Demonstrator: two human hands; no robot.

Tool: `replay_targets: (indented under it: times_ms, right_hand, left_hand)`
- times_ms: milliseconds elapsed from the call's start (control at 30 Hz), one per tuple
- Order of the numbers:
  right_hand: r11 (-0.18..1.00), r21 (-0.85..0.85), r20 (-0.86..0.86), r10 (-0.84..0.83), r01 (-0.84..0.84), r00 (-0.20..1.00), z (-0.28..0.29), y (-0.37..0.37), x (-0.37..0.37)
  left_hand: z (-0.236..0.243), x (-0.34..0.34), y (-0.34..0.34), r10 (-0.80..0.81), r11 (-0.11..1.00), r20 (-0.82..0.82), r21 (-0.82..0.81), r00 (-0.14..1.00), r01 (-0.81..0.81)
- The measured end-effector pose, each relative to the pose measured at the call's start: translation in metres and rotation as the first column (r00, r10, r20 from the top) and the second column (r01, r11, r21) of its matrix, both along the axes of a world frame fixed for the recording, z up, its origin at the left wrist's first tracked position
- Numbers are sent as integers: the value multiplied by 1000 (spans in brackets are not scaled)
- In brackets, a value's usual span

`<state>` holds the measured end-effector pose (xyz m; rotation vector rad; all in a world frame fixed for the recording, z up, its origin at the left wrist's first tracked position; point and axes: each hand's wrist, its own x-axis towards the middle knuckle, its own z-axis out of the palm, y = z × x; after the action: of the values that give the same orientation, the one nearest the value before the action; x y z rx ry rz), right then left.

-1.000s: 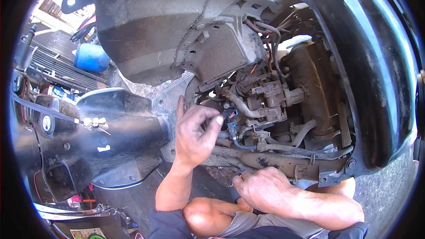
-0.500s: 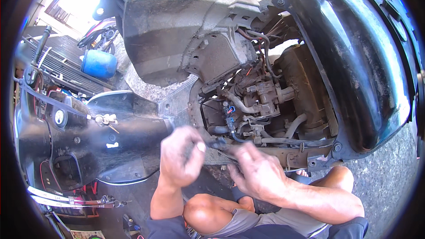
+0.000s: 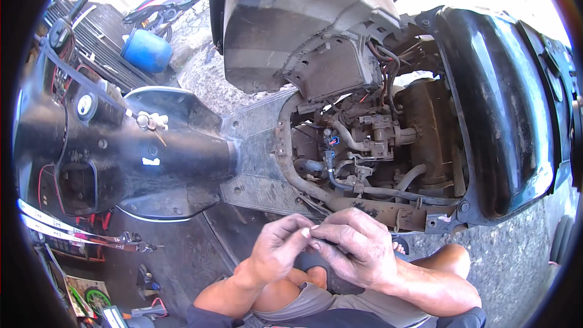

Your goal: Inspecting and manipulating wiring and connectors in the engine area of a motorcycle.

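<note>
My left hand [image 3: 280, 250] and my right hand [image 3: 358, 248] meet fingertip to fingertip, low in front of the scooter's open engine bay. Both are closed in a pinch. Whatever lies between the fingers is too small and covered to name. Beyond them is the exposed scooter engine [image 3: 376, 136], with hoses, brackets and a blue connector [image 3: 331, 154]. A frame tube [image 3: 337, 200] runs along its near side, just past my fingers.
The scooter's floorboard [image 3: 261, 191] and front panel [image 3: 176, 164] extend left, with keys [image 3: 152, 123] hanging there. A raised seat compartment [image 3: 303, 30] stands behind the engine. A black fuel tank [image 3: 492, 109] sits right. A blue drum [image 3: 146, 50] stands far left.
My hands have come closer together and nearer to my body, fingertips now touching. The view has shifted, so the scooter's floorboard and engine appear farther right. A blurred dark piece between my hands no longer shows.
</note>
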<state>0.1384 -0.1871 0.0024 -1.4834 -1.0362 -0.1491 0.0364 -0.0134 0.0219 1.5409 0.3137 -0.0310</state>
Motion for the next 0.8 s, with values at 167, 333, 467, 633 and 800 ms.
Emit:
replay_targets:
  times_ms: [167,333,467,633,800]
  right_hand:
    - [988,-134,80,-71,81,994,-5,5,-1]
    - [999,39,166,-24,18,986,4,7,4]
    - [971,-172,253,206,-166,945,5,-5,-5]
    - [946,-290,375,251,-144,893,-6,1,-15]
    - [913,-392,358,263,-111,896,-18,-5,-10]
  left_hand:
    - [-19,1,1,-54,960,-11,-274,998,49]
    - [-23,16,18,-209,933,36,-291,977,211]
    - [-9,69,28,-175,855,139,512,975,80]
    - [-6,126,20,-273,484,302,864,914,-141]
    - [-26,146,23,-278,423,300,891,912,-164]
